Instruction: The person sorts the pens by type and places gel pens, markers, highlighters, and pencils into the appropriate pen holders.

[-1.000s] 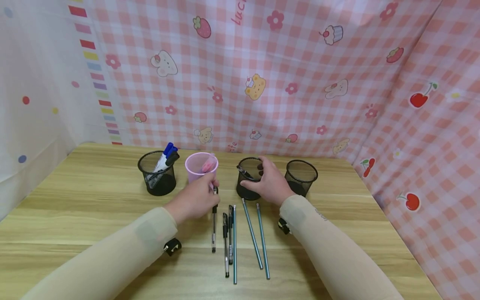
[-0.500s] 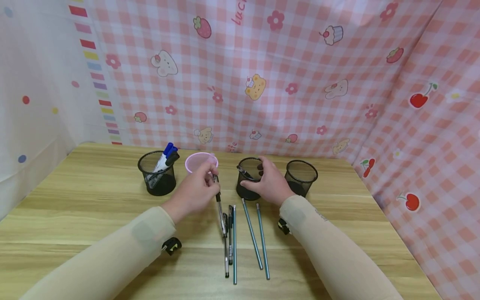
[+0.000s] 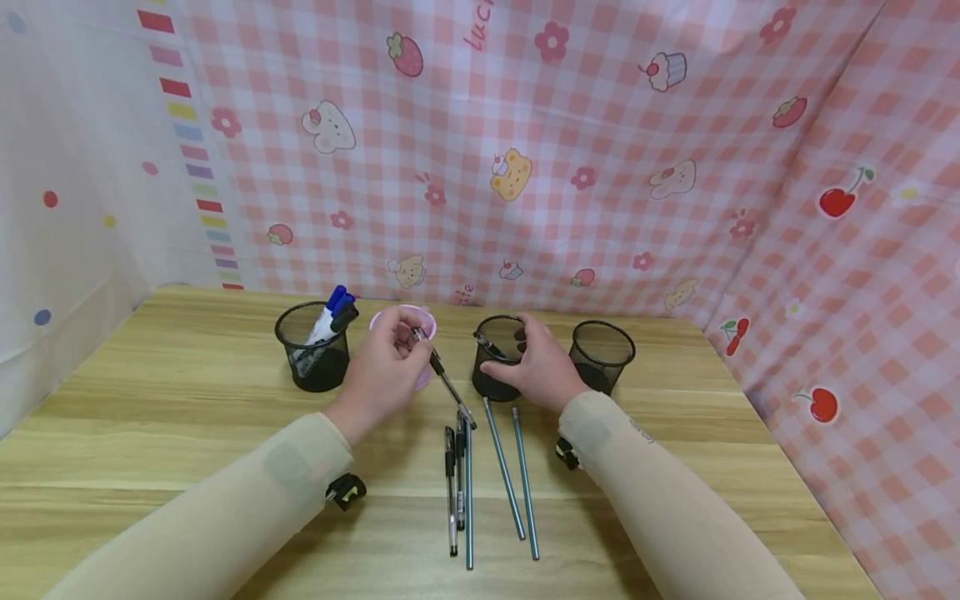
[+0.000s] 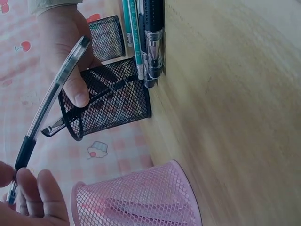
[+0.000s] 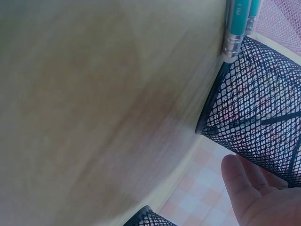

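Note:
Thumb and fingers of my left hand [image 3: 378, 371] pinch a black gel pen [image 3: 446, 379] by one end, in front of the pink mesh pen cup [image 4: 136, 197]. The pen slants, its clear barrel end pointing toward the right hand in the head view. My right hand [image 3: 543, 367] grips a black mesh pen cup [image 3: 495, 385] around its right side, thumb at the near side. One black pen [image 4: 54, 127] leans inside that cup and pokes past its rim. In the right wrist view, fingers [image 5: 235, 174] lie along the mesh wall.
Two black gel pens [image 3: 452, 492] and three teal pencils [image 3: 504, 467] lie on the wooden table [image 3: 187, 433] before the cups. At the left stands a black mesh cup [image 3: 322, 375] with markers [image 3: 324, 323]; another black mesh cup [image 3: 602, 354] stands at the right. A checked cloth [image 3: 480, 125] hangs behind.
The left hand has lifted the gel pen off the table and raised it up by the pink cup, its free end swinging right. The right hand stays on its cup.

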A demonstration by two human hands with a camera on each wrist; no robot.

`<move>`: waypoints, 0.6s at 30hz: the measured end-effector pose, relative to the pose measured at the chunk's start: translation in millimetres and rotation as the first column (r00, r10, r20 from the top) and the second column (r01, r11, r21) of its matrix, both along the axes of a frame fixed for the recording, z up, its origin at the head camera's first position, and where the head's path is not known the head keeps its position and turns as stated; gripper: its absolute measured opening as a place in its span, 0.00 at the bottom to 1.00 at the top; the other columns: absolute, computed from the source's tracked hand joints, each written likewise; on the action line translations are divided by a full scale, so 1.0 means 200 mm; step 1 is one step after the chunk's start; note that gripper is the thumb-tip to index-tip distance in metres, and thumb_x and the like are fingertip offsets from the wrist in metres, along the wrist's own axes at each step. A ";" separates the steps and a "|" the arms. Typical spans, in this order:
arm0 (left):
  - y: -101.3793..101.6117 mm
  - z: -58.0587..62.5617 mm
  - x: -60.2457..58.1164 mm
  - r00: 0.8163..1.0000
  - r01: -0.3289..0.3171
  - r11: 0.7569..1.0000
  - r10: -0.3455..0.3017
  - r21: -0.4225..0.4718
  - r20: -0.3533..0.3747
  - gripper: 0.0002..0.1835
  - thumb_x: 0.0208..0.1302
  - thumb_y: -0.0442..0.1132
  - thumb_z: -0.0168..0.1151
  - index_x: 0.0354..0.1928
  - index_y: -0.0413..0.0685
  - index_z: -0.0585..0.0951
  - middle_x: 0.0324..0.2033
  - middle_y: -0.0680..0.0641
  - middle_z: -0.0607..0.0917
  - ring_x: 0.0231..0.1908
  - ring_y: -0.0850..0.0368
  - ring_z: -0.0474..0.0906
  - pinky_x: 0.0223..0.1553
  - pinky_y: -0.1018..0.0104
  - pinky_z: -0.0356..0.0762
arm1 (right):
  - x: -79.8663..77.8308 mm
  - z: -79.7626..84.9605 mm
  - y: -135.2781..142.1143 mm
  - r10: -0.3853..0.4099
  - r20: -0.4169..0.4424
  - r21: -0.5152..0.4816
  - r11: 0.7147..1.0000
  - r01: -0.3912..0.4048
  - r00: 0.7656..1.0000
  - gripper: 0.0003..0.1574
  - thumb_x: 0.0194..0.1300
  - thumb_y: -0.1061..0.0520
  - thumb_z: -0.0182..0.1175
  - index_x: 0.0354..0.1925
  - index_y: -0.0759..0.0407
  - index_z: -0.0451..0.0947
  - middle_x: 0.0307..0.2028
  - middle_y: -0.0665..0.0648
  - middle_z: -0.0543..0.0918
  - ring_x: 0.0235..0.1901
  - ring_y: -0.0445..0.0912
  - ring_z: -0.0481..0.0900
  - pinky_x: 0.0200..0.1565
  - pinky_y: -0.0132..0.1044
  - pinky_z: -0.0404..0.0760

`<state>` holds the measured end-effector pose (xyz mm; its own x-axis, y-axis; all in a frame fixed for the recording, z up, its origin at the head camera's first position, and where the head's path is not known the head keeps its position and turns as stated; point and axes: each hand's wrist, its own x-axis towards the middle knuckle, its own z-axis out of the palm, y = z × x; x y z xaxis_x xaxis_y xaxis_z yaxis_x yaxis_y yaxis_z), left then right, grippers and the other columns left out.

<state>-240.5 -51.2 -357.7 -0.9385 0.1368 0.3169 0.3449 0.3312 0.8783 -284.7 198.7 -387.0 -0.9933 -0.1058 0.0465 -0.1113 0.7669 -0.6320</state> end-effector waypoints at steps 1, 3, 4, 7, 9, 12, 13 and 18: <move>0.00 0.00 0.00 1.000 -0.018 1.000 0.018 0.008 -0.008 0.11 0.75 0.35 0.57 0.55 0.42 0.74 0.45 0.43 0.80 0.34 0.53 0.77 0.34 0.68 0.78 | 0.00 0.00 0.00 0.000 0.000 0.001 1.000 0.000 1.000 0.67 0.61 0.32 0.74 0.83 0.54 0.50 0.72 0.62 0.71 0.68 0.60 0.76 0.66 0.58 0.79; 0.00 0.01 0.00 0.998 -0.057 0.998 0.058 0.013 -0.028 0.12 0.76 0.36 0.58 0.56 0.41 0.74 0.46 0.43 0.81 0.36 0.53 0.76 0.37 0.67 0.78 | 0.00 0.00 0.00 -0.001 -0.002 0.001 1.000 0.001 1.000 0.67 0.61 0.32 0.74 0.83 0.54 0.50 0.72 0.62 0.71 0.68 0.60 0.76 0.66 0.58 0.79; 0.00 0.01 0.00 0.996 -0.078 0.997 0.079 0.016 -0.038 0.12 0.76 0.36 0.59 0.56 0.41 0.74 0.44 0.43 0.81 0.37 0.53 0.76 0.39 0.67 0.77 | 0.00 0.00 0.00 -0.001 -0.003 0.000 1.000 0.001 1.000 0.67 0.61 0.32 0.74 0.83 0.55 0.50 0.72 0.62 0.71 0.68 0.60 0.76 0.66 0.58 0.79; 0.01 0.01 0.00 0.990 -0.120 0.991 0.124 0.055 -0.071 0.13 0.76 0.35 0.59 0.56 0.40 0.73 0.41 0.42 0.81 0.38 0.53 0.77 0.40 0.67 0.77 | 0.00 0.00 0.00 0.000 -0.001 0.000 1.000 0.000 1.000 0.67 0.61 0.32 0.74 0.83 0.54 0.50 0.72 0.62 0.71 0.67 0.60 0.77 0.66 0.59 0.79; 0.01 0.01 0.00 0.983 -0.143 0.986 0.152 0.090 -0.102 0.12 0.75 0.33 0.59 0.55 0.39 0.72 0.42 0.42 0.81 0.38 0.54 0.77 0.40 0.70 0.77 | 0.00 0.00 0.00 0.000 0.002 0.001 1.000 0.000 1.000 0.67 0.62 0.32 0.74 0.83 0.54 0.50 0.72 0.62 0.71 0.67 0.60 0.77 0.65 0.59 0.79; 0.02 0.01 -0.01 0.972 -0.163 0.975 0.185 0.151 -0.143 0.12 0.74 0.30 0.59 0.54 0.38 0.71 0.42 0.40 0.81 0.36 0.55 0.78 0.38 0.75 0.77 | 0.00 0.00 0.00 -0.001 0.004 0.002 1.000 0.001 1.000 0.68 0.61 0.32 0.74 0.83 0.54 0.50 0.73 0.62 0.71 0.66 0.59 0.77 0.65 0.59 0.80; 0.02 0.00 -0.01 0.969 -0.166 0.971 0.192 0.169 -0.153 0.12 0.74 0.30 0.58 0.54 0.37 0.70 0.42 0.40 0.80 0.36 0.55 0.79 0.37 0.75 0.78 | 0.00 0.00 0.00 0.000 0.003 0.002 1.000 0.000 1.000 0.68 0.62 0.32 0.74 0.83 0.54 0.50 0.72 0.62 0.71 0.66 0.59 0.77 0.65 0.59 0.80; 0.03 0.00 -0.01 0.964 -0.153 0.955 0.201 0.255 -0.172 0.13 0.75 0.28 0.56 0.56 0.34 0.68 0.41 0.40 0.79 0.35 0.42 0.81 0.32 0.75 0.79 | 0.00 0.00 0.00 0.006 -0.001 -0.010 1.000 -0.007 1.000 0.66 0.62 0.35 0.74 0.83 0.54 0.50 0.70 0.62 0.72 0.67 0.59 0.76 0.64 0.59 0.80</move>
